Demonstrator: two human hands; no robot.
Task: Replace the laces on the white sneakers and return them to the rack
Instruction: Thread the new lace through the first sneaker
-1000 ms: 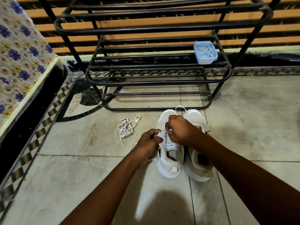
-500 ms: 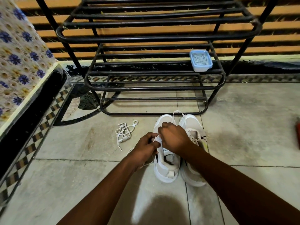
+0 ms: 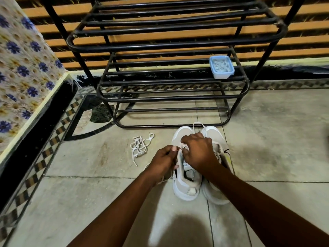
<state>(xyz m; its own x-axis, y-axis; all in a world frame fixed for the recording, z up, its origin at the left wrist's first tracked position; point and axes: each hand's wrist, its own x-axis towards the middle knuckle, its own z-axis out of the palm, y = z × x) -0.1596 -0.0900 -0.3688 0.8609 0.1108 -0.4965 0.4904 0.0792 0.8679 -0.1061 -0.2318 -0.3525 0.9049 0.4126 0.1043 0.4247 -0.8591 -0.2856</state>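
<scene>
Two white sneakers stand side by side on the floor, toes toward the rack: the left sneaker [image 3: 185, 186] and the right sneaker [image 3: 215, 136]. My left hand [image 3: 164, 161] pinches a white lace at the left sneaker's eyelet edge. My right hand [image 3: 199, 152] is curled over the same shoe's tongue, pinching the lace there; its fingertips are hidden. A loop of lace [image 3: 197, 123] pokes out beyond the toes. A loose white lace [image 3: 139, 147] lies tangled on the floor to the left.
The black metal shoe rack [image 3: 170, 97] stands just beyond the sneakers. A pale blue plastic box [image 3: 221, 67] with white laces sits on its middle shelf at right. A raised ledge with flowered tiles [image 3: 23, 72] runs along the left.
Both hands stay at the left sneaker's eyelets with small finger shifts. The camera has tilted, so the scene sits slightly differently in view.
</scene>
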